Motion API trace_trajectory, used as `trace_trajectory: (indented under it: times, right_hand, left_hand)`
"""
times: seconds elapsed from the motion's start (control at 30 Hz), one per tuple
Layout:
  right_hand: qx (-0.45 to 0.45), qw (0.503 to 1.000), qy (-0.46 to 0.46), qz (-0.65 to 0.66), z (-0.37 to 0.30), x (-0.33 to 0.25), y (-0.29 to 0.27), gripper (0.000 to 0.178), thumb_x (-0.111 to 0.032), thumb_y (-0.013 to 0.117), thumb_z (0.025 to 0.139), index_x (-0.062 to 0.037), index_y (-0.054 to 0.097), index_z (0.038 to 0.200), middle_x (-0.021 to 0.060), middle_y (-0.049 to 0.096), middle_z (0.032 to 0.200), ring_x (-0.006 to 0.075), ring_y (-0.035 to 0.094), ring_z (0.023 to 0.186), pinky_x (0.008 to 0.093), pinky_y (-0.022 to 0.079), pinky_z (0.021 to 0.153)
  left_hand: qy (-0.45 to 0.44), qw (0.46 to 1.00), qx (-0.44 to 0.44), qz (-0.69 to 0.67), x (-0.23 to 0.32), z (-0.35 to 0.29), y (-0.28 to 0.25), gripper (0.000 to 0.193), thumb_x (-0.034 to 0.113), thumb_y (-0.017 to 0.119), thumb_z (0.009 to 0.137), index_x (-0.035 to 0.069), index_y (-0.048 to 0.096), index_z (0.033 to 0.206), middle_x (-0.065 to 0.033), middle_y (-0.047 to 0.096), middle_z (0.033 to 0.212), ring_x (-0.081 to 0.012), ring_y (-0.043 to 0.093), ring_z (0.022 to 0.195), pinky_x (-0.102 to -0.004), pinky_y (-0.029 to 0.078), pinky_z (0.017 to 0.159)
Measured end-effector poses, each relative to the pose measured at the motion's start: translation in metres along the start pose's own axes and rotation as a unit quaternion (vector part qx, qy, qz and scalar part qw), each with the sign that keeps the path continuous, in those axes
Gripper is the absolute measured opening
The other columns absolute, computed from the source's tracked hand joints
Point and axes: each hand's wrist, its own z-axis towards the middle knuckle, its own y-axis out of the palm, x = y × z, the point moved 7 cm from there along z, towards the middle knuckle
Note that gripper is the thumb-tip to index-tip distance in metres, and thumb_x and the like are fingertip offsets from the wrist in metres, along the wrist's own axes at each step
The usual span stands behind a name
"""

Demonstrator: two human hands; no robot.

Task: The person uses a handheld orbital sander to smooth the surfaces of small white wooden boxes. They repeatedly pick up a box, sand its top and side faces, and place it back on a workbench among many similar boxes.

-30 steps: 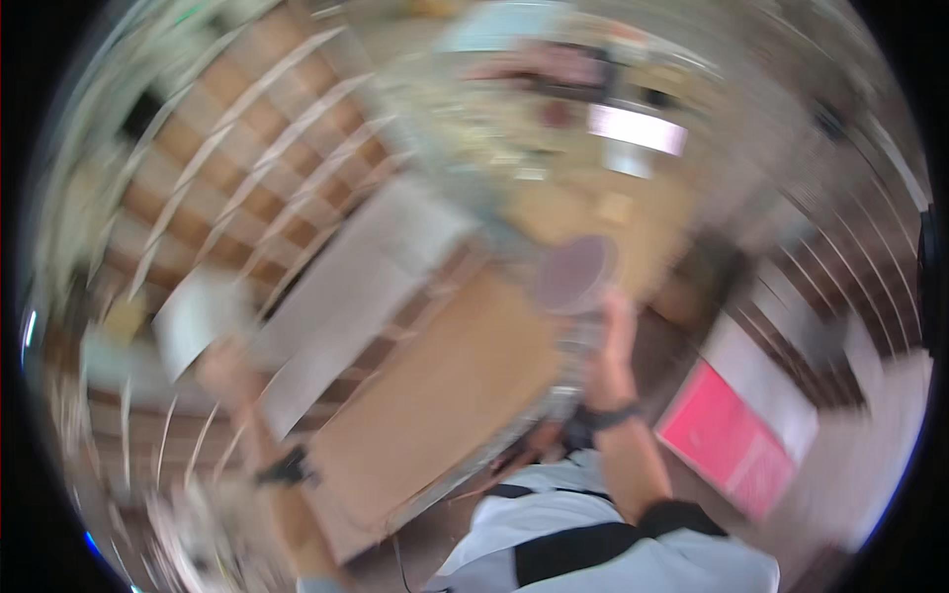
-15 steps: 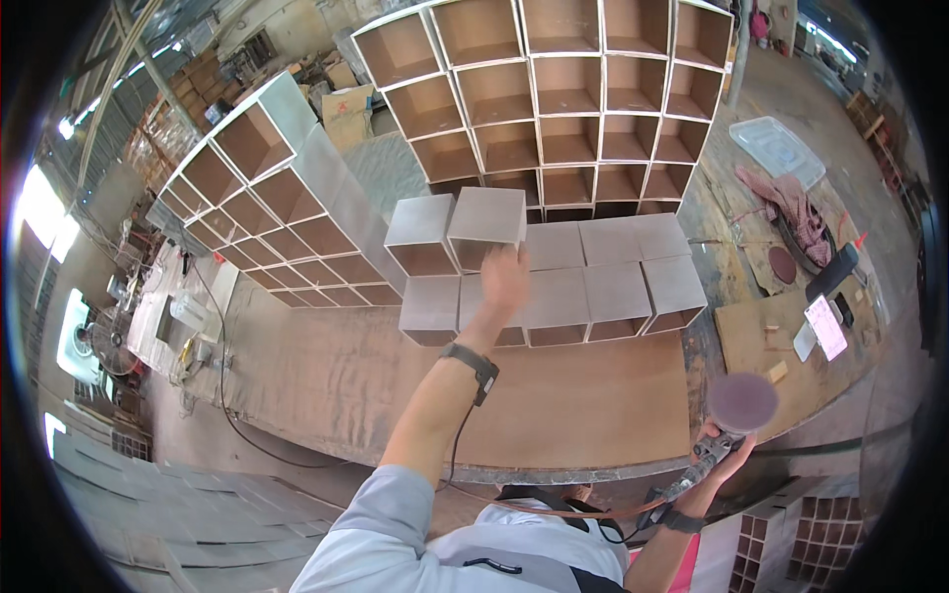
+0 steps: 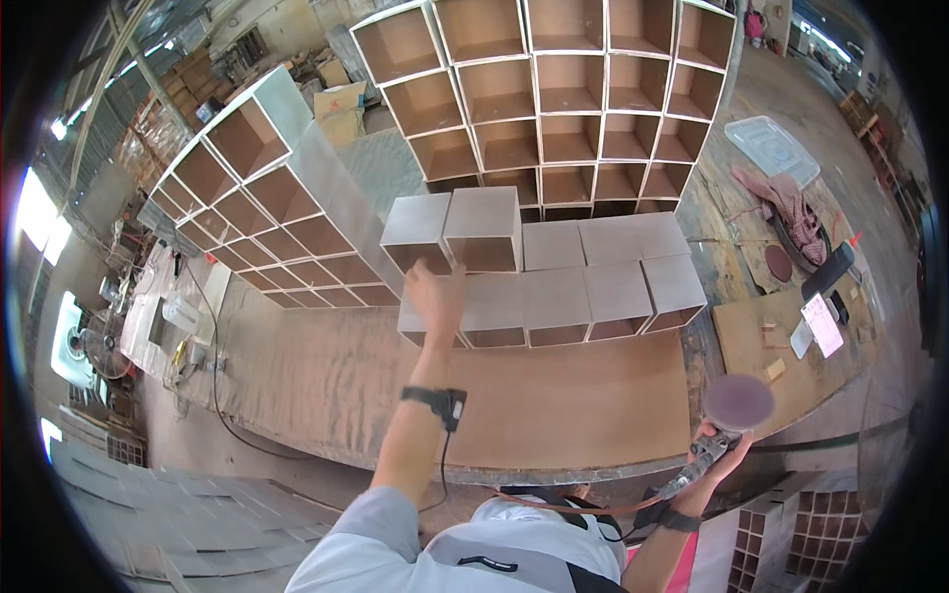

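Observation:
Two grey open-fronted wooden boxes, a left box [image 3: 416, 219] and a right box [image 3: 483, 211], stand side by side on top of a low row of similar grey boxes [image 3: 556, 298]. My left hand [image 3: 435, 296] reaches to their open fronts, its fingers and thumb closed around the left box's front edge, where the two boxes meet. The fingertips are partly inside the opening. Off to the right, past the table's front edge, my right hand [image 3: 730, 453] grips an air sander [image 3: 708, 457]. Its round purple sanding disc [image 3: 739, 402] faces up.
A tall cubby unit [image 3: 568, 138] rises behind the boxes, and another cubby unit [image 3: 287, 208] stands at left. The brown worktable [image 3: 573, 405] lies in front. A side board [image 3: 751, 326] at right bears a phone and cards. A clear plastic lid [image 3: 774, 150] lies beyond.
My left hand has moved left from the right box's edge to the left box's front. The right box has shifted slightly left, against the left box. My right hand still holds the sander.

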Motion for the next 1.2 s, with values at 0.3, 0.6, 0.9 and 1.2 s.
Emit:
trace_trajectory:
  times: [0.3, 0.6, 0.9, 1.2]
  right_hand:
    - [-0.047, 0.999, 0.011, -0.004, -0.011, 0.001, 0.014, 0.048, -0.051, 0.053, 0.091, -0.0051, 0.055, 0.107, 0.0074, 0.058, 0.086, 0.0184, 0.051, 0.066, 0.0290, 0.042, 0.050]
    - [-0.084, 0.987, -0.004, -0.138, 0.005, -0.031, 0.007, 0.033, -0.039, 0.045, 0.100, -0.0085, 0.058, 0.102, 0.0027, 0.060, 0.082, 0.0159, 0.055, 0.062, 0.0292, 0.044, 0.053]
    - [-0.229, 0.910, 0.049, -0.342, 0.025, -0.026, 0.131, 0.051, -0.037, 0.058, 0.094, -0.0013, 0.055, 0.129, 0.0097, 0.064, 0.116, 0.0157, 0.064, 0.101, 0.0310, 0.053, 0.086]
    - [-0.463, 0.570, -0.052, -0.677, -0.094, 0.043, 0.266, 0.053, -0.016, 0.072, 0.079, -0.0145, 0.057, 0.130, 0.0086, 0.059, 0.117, 0.0179, 0.059, 0.100, 0.0309, 0.050, 0.085]
  left_hand:
    - [-0.009, 0.998, -0.053, -0.029, -0.011, 0.067, 0.059, 0.056, 0.048, 0.072, 0.085, -0.008, 0.071, 0.089, -0.0272, 0.070, 0.087, -0.0454, 0.068, 0.091, -0.0480, 0.053, 0.080]
    - [0.127, 0.981, -0.026, -0.144, 0.022, -0.054, -0.060, 0.034, 0.025, 0.063, 0.094, -0.009, 0.066, 0.093, -0.0245, 0.069, 0.090, -0.0303, 0.067, 0.083, -0.0438, 0.051, 0.075]
    - [-0.267, 0.712, -0.077, -0.645, -0.085, -0.317, 0.006, 0.034, 0.023, 0.058, 0.095, 0.002, 0.060, 0.121, -0.0098, 0.063, 0.119, -0.0273, 0.060, 0.110, -0.0396, 0.048, 0.093]
    - [0.057, 0.972, -0.168, -0.156, -0.048, -0.311, -0.010, 0.030, 0.010, 0.069, 0.079, 0.004, 0.065, 0.108, -0.0199, 0.067, 0.107, -0.0390, 0.063, 0.104, -0.0461, 0.049, 0.088]
